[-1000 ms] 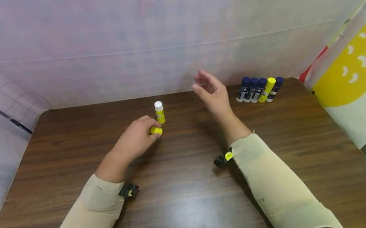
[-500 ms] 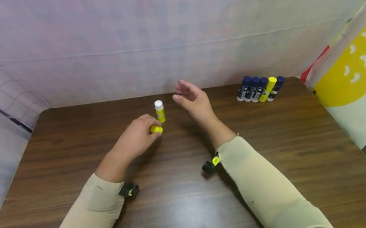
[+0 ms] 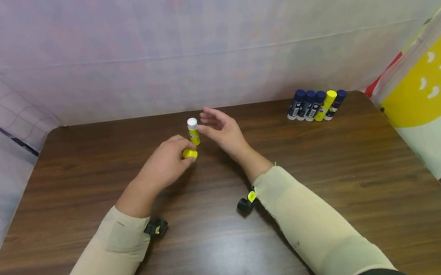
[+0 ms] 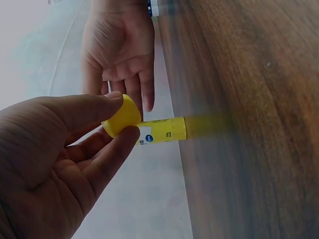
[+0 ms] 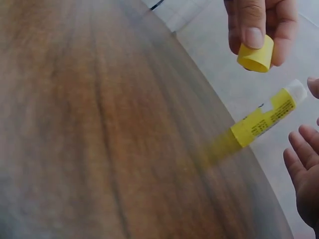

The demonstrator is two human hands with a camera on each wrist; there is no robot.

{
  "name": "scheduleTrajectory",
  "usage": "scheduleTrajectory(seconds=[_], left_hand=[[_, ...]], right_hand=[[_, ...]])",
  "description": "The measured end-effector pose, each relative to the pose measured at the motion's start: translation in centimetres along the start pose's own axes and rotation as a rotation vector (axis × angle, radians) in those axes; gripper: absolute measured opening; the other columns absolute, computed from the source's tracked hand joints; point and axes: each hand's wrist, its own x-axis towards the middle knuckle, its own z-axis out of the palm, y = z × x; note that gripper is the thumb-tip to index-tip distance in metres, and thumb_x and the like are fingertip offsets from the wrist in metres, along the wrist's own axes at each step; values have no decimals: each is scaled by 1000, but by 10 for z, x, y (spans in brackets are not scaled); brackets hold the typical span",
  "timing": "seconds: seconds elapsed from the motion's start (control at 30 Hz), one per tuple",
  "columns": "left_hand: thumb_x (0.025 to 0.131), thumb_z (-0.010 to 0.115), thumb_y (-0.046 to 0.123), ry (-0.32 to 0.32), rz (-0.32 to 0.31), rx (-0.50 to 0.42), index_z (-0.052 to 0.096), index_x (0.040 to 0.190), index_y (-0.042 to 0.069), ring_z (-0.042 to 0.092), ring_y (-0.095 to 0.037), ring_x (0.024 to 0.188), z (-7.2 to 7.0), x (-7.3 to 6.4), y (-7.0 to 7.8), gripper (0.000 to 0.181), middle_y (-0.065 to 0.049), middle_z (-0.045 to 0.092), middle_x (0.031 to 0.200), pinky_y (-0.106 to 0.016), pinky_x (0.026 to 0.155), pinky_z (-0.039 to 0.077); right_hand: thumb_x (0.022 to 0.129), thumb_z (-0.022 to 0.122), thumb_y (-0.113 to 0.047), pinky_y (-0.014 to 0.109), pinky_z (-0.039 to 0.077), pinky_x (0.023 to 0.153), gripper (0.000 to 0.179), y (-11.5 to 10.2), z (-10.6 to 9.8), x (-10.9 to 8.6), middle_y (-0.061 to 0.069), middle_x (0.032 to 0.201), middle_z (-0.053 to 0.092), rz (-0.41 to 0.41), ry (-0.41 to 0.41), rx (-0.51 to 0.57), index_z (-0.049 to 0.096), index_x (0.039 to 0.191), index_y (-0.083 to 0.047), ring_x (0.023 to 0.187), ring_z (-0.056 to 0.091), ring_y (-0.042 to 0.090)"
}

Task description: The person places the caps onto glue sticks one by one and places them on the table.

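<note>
Two pieces of one glue stick are the centre of it all: the yellow cap [image 3: 189, 153] is pinched between the thumb and fingers of the left hand [image 3: 163, 165], and the uncapped glue stick [image 3: 193, 132] stands upright on the brown wooden table [image 3: 81, 177] just behind that hand, white tip up. From the head view the cap is only a yellow blob at the fingertips, but the left wrist view shows the cap [image 4: 121, 116] properly, gripped by thumb and forefinger, with the yellow body of the stick [image 4: 162, 131] right behind it. The right hand [image 3: 221, 130] is open and holds nothing, fingers relaxed, close beside the stick on its right; the head view can't really settle whether it touches. The right wrist view helps there: you see the fingertips [image 5: 301, 159] a bit apart from the stick [image 5: 264, 119], plus the cap's hollow open end [image 5: 256, 56], which neither other view shows. Further out, only the head view catches a row of five more glue sticks [image 3: 317, 105] at the back right of the table, four dark blue caps and one yellow, lying tight together.
</note>
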Motion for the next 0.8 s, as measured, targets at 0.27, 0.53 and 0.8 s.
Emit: scheduleTrajectory(seconds=[0.27, 0.53, 0.8], left_hand=[[97, 73, 10, 7, 13, 4, 72, 120, 0, 67, -29, 111, 1, 1, 0, 25, -14, 68, 123, -46, 100, 57], [97, 74, 11, 9, 13, 7, 73, 119, 1, 67, -28, 111, 1, 2, 0, 24, -13, 68, 123, -45, 100, 57], [97, 73, 11, -6, -1, 8, 72, 122, 1, 67, -27, 111, 2, 2, -1, 26, -12, 68, 123, -45, 100, 57]], right_hand=[[93, 75, -1, 47, 50, 115, 59, 6, 6, 1, 25, 141, 61, 3, -34, 18, 51, 147, 6, 132, 60, 39], [94, 74, 0, 44, 50, 115, 58, 13, 10, 2, 25, 140, 62, 4, -59, -4, 52, 147, 3, 131, 60, 38], [94, 74, -1, 42, 52, 113, 53, 23, 9, 6, 25, 136, 65, 35, -64, -10, 57, 145, 0, 128, 62, 37]])
